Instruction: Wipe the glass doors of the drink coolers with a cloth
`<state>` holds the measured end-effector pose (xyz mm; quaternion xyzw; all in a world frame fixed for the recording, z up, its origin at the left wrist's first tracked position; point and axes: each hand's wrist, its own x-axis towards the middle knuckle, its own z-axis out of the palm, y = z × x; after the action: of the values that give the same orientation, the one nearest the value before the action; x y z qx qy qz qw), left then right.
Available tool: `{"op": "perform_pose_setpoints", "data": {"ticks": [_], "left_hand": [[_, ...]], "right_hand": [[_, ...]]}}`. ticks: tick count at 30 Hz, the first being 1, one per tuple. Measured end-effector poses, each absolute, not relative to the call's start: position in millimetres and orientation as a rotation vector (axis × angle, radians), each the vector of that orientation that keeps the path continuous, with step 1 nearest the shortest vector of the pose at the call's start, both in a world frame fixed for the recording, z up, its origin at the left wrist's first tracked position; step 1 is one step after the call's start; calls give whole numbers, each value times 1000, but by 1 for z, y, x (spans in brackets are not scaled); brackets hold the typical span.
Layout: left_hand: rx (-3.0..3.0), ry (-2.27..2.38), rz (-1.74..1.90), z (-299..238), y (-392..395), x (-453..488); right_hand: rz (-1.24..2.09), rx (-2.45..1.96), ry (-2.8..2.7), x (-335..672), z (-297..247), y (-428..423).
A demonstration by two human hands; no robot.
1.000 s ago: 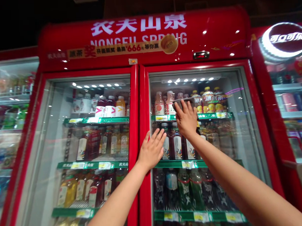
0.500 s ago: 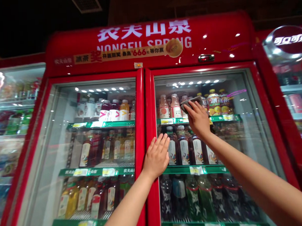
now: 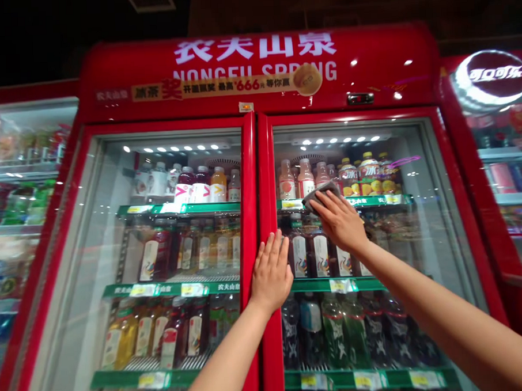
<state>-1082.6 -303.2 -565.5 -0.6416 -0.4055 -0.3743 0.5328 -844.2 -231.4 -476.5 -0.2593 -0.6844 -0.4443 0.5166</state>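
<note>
My right grip (image 3: 340, 222) is clamped on a grey cloth (image 3: 320, 196) against the fridge glass (image 3: 430, 222); my left grip (image 3: 271, 273) lies open on the red door frame (image 3: 272, 339).

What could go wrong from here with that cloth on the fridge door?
The grey cloth sits only under the fingers of the right hand, so it could slip and drop. The left hand pushes on the red frame where the doors meet; the right glass door might shift under that pressure.
</note>
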Motion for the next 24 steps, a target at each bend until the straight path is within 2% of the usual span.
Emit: {"op": "perform_pose_setpoints", "data": {"ticks": [7, 11, 16, 24], "left_hand": [[-1460, -965, -890, -568, -296, -1084], [-1415, -991, -865, -570, -294, -1083], [-1403, -1018, -886, -573, -291, -1081], [-1421, -1027, -913, -574, -289, -1081]], "right_hand": [[-910, -718, -1401, -915, -409, -229], [-999, -651, -1596, -944, -431, -242], [-1158, -484, -1846, -920, -471, -247], [-1044, -613, -1714, -936, -422, -244]]}}
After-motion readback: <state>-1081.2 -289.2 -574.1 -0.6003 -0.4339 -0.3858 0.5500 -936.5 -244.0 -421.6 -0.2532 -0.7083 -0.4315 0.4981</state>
